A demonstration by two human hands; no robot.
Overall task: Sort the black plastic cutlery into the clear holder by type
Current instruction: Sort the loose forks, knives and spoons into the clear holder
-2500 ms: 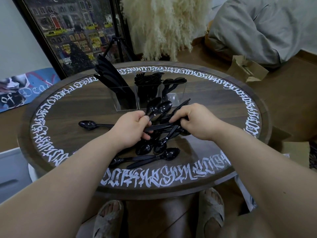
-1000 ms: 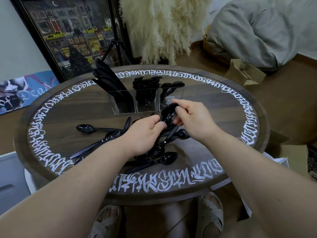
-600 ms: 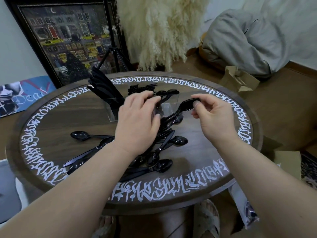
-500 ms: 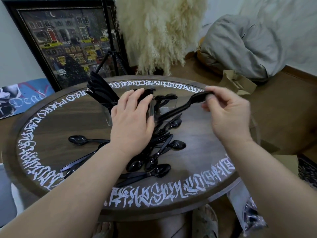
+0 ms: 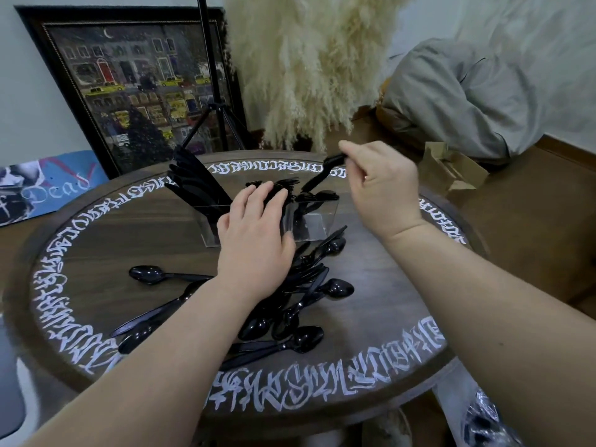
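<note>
Cutlery [image 5: 300, 291] of black plastic lies in a loose heap on the near middle of the round wooden counter [image 5: 380, 266], whose rim carries a ring of white painted lettering. Most pieces in the heap are spoons, their bowls pointing several ways; one spoon [image 5: 151, 274] lies apart to the left. Behind the counter a framed street painting [image 5: 135, 88] leans on the wall, beside a tall plume of pale dried grass [image 5: 309, 66] and a grey cushion [image 5: 467, 91]. A brown cardboard box [image 5: 451, 171] sits on the floor to the right.

At the far side of the heap stands the clear holder [image 5: 314, 225], split into compartments. Knives [image 5: 196, 182] fan out of its left compartment, forks [image 5: 283, 185] stand in the middle one, and spoon bowls [image 5: 317, 197] show at the top of the right one.

The left hand [image 5: 254, 240] lies flat, fingers straight and together, over the front of the holder with its fingertips at the fork heads. The right hand [image 5: 380, 191] is raised above the holder's right end, thumb and fingers pinching the end of one black piece [image 5: 322, 174], which slants down toward the right compartment; which type it is cannot be told.
</note>
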